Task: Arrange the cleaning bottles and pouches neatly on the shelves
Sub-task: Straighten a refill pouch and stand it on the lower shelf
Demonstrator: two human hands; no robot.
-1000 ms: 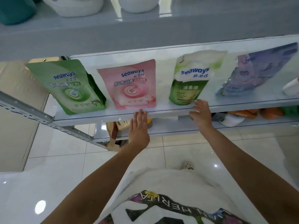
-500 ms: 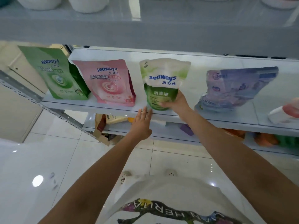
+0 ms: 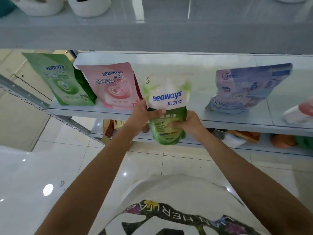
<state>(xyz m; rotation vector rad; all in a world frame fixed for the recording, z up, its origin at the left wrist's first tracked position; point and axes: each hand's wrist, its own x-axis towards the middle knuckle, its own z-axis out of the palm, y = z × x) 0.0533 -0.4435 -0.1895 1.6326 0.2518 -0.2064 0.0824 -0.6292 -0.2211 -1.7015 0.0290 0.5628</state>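
While shelf [image 3: 237, 126] carries purple pouch [image 3: 245, 89] leaning at right, green pouch [image 3: 64, 82] and pink pouch [image 3: 115, 87] upright at left, white-green pouch [image 3: 166, 99] sits off it, upright in front of the edge. Left hand [image 3: 142, 114] grips its left side, thumb across the front. Right hand [image 3: 191, 121] curls round its lower right.

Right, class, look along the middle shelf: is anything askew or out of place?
Yes. The blue pouch leans sideways, unlike the upright pink pouch, and the white bottle at the far right looks tipped over.
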